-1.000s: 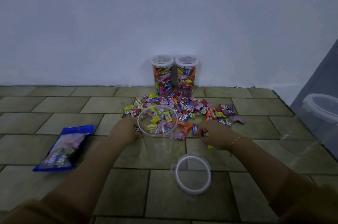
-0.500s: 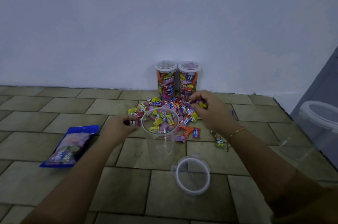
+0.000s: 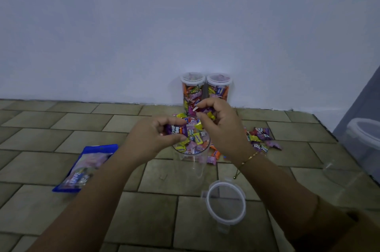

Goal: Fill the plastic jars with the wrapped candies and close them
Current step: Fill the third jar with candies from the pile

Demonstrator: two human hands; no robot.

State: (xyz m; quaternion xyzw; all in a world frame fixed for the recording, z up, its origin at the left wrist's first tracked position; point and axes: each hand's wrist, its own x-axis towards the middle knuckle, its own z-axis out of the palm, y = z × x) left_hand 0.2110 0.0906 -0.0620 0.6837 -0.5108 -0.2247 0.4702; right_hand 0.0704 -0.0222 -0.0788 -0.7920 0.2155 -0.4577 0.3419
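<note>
While I am kneeling or sitting over the tiled floor [image 3: 144,216], both my hands are hovering above the open plastic jar [image 3: 190,161], which is standing upright in front of me with nothing I can make out inside it. My left hand [image 3: 158,138] is curling its fingers and thumb around a purple wrapped candy [image 3: 176,130], holding it just over the jar's mouth. My right hand [image 3: 220,128] is pinching several small candies, a yellow one [image 3: 211,116] among them, slightly higher and farther back. A thin gold bracelet [image 3: 249,158] is hanging at my right wrist.

Behind the jar, a loose pile of wrapped candies [image 3: 261,138] is lying scattered on the floor, spreading out to the right of my right hand. Against the white wall [image 3: 185,25], two filled jars [image 3: 205,91] are standing side by side, touching, both with their lids on. The open jar's clear round lid [image 3: 226,203] is lying flat on the floor, nearer to me and a little to the right of the jar. To the left, a blue candy bag [image 3: 86,167] is lying flat on the tiles, well apart from the jar. At the far right edge, a larger clear lidded container [image 3: 364,138] is showing only partly.
</note>
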